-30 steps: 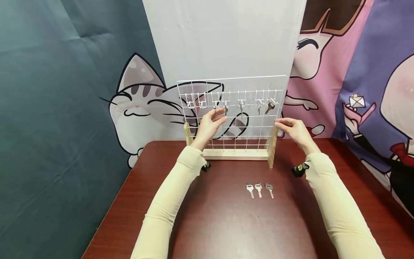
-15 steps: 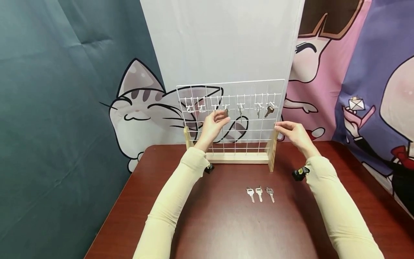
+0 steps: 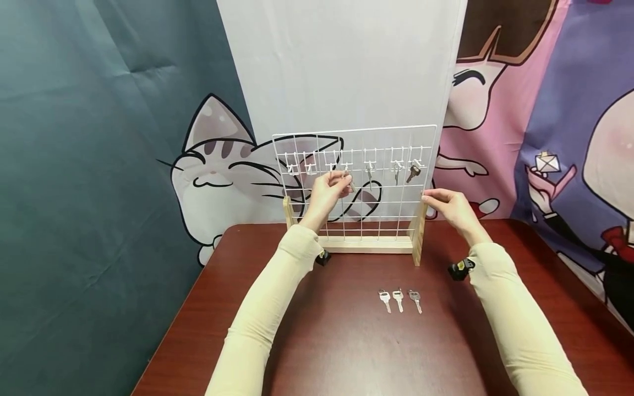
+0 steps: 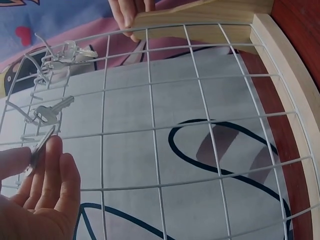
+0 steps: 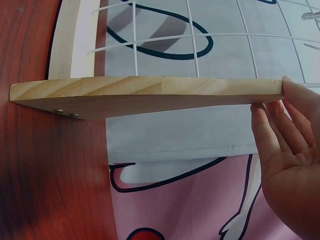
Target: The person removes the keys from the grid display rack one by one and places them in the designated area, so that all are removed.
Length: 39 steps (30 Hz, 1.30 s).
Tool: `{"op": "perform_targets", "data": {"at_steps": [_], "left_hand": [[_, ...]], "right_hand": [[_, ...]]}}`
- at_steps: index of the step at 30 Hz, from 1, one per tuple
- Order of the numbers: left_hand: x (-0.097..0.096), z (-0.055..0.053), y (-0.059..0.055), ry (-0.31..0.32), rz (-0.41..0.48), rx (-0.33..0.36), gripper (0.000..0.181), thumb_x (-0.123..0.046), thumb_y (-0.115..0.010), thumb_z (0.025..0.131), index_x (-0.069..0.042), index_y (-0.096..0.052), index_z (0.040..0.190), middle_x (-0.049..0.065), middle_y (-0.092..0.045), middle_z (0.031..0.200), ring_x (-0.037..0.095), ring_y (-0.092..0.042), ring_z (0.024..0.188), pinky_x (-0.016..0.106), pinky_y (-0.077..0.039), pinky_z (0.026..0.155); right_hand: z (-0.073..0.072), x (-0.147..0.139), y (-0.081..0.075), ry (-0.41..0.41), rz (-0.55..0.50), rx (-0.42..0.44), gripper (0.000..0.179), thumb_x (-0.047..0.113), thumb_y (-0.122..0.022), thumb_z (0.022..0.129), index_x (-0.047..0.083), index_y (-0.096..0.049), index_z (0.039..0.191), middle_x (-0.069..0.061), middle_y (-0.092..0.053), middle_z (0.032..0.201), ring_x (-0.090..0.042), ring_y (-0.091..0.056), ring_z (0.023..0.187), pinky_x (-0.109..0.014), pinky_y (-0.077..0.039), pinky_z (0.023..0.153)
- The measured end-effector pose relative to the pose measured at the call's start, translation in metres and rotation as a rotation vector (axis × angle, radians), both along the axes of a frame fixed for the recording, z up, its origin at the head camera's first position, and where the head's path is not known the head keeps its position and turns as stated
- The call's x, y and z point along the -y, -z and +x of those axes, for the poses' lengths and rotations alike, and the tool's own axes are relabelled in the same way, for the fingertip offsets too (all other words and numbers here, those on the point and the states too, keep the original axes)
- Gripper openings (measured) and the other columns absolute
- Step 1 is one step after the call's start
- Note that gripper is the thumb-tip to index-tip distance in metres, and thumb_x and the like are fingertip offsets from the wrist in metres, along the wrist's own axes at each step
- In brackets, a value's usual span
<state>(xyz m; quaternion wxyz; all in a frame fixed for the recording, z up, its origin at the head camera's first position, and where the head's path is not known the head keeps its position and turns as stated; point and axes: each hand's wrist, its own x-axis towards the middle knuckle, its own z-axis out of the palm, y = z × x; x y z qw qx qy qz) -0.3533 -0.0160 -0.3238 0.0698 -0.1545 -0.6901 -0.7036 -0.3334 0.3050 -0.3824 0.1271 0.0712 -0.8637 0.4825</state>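
Observation:
In the head view my left hand (image 3: 327, 193) is raised to the white wire grid rack (image 3: 360, 214), just below a hook in the middle of the row. Its thumb and fingers pinch a metal key (image 4: 43, 145), which stands on a slant in the left wrist view; the hand covers its lower part. Whether the key still hangs on its hook I cannot tell. My right hand (image 3: 453, 210) pinches the top of the rack's right wooden post (image 5: 165, 89) between thumb and fingertips. To the right of my left hand hang a silver key (image 3: 369, 175), another key (image 3: 397, 175) and a darker key (image 3: 413, 172).
Three keys (image 3: 398, 300) lie in a row on the dark red table (image 3: 337, 335) in front of the rack. Hooks (image 3: 292, 168) without keys sit at the rack's left. A printed curtain (image 3: 346, 71) hangs close behind, and a wooden bar (image 3: 364, 245) forms the rack's base.
My left fingers have closed on the key beside them, which has swung from hanging straight to a slant. My right hand stays at the post. The head view has tipped slightly upward.

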Motion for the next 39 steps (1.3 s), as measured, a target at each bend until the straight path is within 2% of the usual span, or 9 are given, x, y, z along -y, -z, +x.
{"op": "perform_targets", "data": {"at_steps": [3, 8, 13, 15, 21, 26, 30, 34, 39], "left_hand": [[-0.001, 0.001, 0.001, 0.005, 0.016, -0.001, 0.031, -0.009, -0.068, 0.097, 0.008, -0.063, 0.123, 0.023, -0.071, 0.109, 0.008, -0.067, 0.07, 0.035, -0.06, 0.083], [0.004, 0.005, 0.001, 0.002, 0.038, -0.031, 0.029, -0.008, -0.068, 0.096, 0.008, -0.065, 0.119, 0.027, -0.07, 0.109, 0.01, -0.067, 0.068, 0.032, -0.061, 0.078], [0.011, 0.013, 0.001, -0.018, 0.073, -0.092, 0.024, -0.004, -0.066, 0.096, 0.012, -0.066, 0.113, 0.03, -0.07, 0.098, 0.01, -0.066, 0.063, 0.027, -0.061, 0.071], [0.013, 0.015, 0.001, -0.006, 0.08, -0.106, 0.023, -0.003, -0.065, 0.096, 0.013, -0.065, 0.112, 0.025, -0.071, 0.091, 0.01, -0.065, 0.063, 0.027, -0.061, 0.07], [0.016, 0.015, -0.004, 0.016, 0.085, -0.131, 0.026, -0.004, -0.065, 0.097, 0.016, -0.063, 0.114, 0.024, -0.071, 0.09, 0.008, -0.065, 0.064, 0.025, -0.06, 0.07], [0.019, 0.021, -0.005, 0.031, 0.091, -0.144, 0.023, -0.004, -0.065, 0.096, 0.014, -0.064, 0.111, 0.021, -0.071, 0.089, 0.009, -0.065, 0.064, 0.028, -0.061, 0.072], [0.021, 0.029, 0.002, 0.054, 0.059, -0.142, 0.021, -0.005, -0.066, 0.096, 0.011, -0.066, 0.11, 0.02, -0.07, 0.088, 0.01, -0.066, 0.066, 0.031, -0.061, 0.074], [0.024, 0.038, 0.015, 0.073, 0.029, -0.101, 0.018, -0.003, -0.066, 0.096, 0.01, -0.065, 0.109, 0.014, -0.069, 0.087, 0.013, -0.067, 0.066, 0.033, -0.062, 0.072], [0.024, 0.042, 0.026, 0.112, 0.016, -0.075, 0.023, -0.003, -0.067, 0.095, 0.012, -0.063, 0.112, 0.014, -0.066, 0.092, 0.017, -0.068, 0.068, 0.043, -0.062, 0.076]], "right_hand": [[0.0, 0.0, 0.002, 0.009, 0.011, 0.002, 0.047, 0.039, -0.066, 0.099, 0.004, -0.066, 0.13, -0.008, -0.068, 0.127, -0.01, -0.056, 0.117, -0.039, -0.042, 0.103], [-0.002, 0.004, 0.001, 0.006, 0.017, -0.014, 0.046, 0.039, -0.066, 0.098, 0.004, -0.067, 0.129, -0.01, -0.068, 0.127, -0.006, -0.056, 0.113, -0.031, -0.044, 0.098], [-0.003, 0.008, 0.0, -0.028, -0.021, -0.007, 0.047, 0.038, -0.066, 0.099, 0.003, -0.065, 0.131, -0.011, -0.066, 0.13, -0.007, -0.056, 0.114, -0.027, -0.043, 0.097], [-0.003, 0.007, 0.0, -0.024, -0.037, 0.003, 0.047, 0.038, -0.066, 0.099, 0.004, -0.065, 0.131, -0.009, -0.067, 0.129, -0.009, -0.056, 0.116, -0.029, -0.043, 0.1], [-0.004, 0.003, -0.003, -0.005, -0.032, -0.011, 0.046, 0.038, -0.067, 0.098, 0.004, -0.067, 0.129, 0.003, -0.071, 0.12, -0.001, -0.056, 0.109, -0.025, -0.043, 0.097], [-0.001, 0.003, -0.004, -0.01, -0.032, 0.004, 0.048, 0.04, -0.066, 0.098, 0.005, -0.065, 0.131, -0.002, -0.069, 0.125, -0.004, -0.055, 0.113, -0.03, -0.042, 0.102], [0.0, 0.003, -0.002, -0.004, -0.039, 0.005, 0.049, 0.042, -0.066, 0.098, 0.006, -0.066, 0.131, 0.0, -0.069, 0.123, -0.004, -0.055, 0.114, -0.033, -0.042, 0.103], [0.002, 0.003, 0.004, -0.012, -0.03, 0.007, 0.047, 0.038, -0.067, 0.098, 0.004, -0.066, 0.13, 0.001, -0.07, 0.122, -0.001, -0.056, 0.111, -0.024, -0.043, 0.097], [0.003, 0.002, 0.003, 0.004, -0.018, -0.03, 0.045, 0.035, -0.068, 0.098, 0.002, -0.067, 0.128, -0.001, -0.072, 0.119, 0.003, -0.056, 0.104, -0.015, -0.042, 0.089]]}}
